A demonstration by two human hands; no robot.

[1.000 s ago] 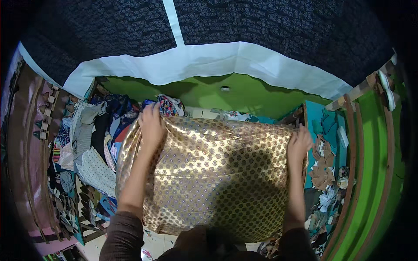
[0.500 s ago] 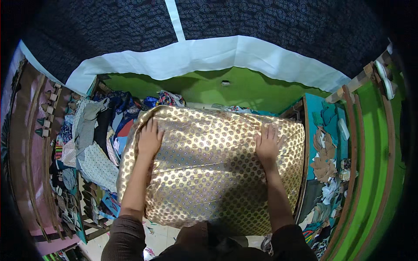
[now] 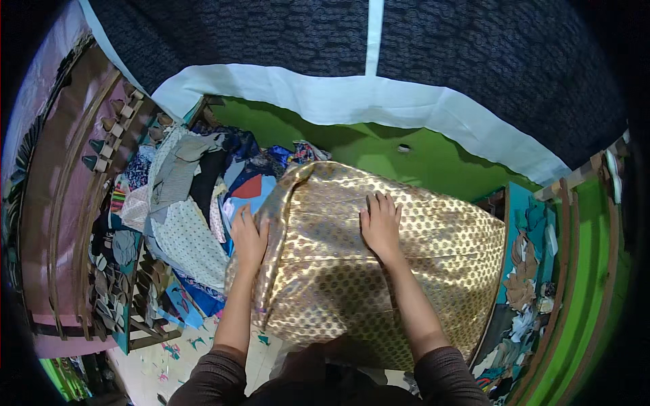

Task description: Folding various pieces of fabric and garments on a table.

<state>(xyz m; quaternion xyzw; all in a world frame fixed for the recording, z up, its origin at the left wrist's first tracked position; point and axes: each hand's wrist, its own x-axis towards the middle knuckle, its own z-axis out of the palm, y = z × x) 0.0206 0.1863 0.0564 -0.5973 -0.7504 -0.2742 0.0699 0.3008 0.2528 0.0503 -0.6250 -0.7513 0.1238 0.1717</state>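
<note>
A large gold cloth with small dark round motifs lies spread in front of me, its left side folded over along a ridge. My left hand is at that left side, fingers apart and stretched forward, touching the fold beside a heap of fabric. My right hand rests flat on the cloth's upper middle, fingers extended. Neither hand grips anything visible. Shadow covers part of the cloth nearest me, and whatever bears the cloth is hidden beneath it.
Heaped fabrics crowd the left side. At the right, brown and teal scraps lie on a teal surface. A green wall and a dark curtain with a white border stand behind. Scraps litter the tiled floor at lower left.
My right hand has slid leftward over the cloth, from its right part to its middle. My left hand has shifted to the cloth's left side, and the view has turned.
</note>
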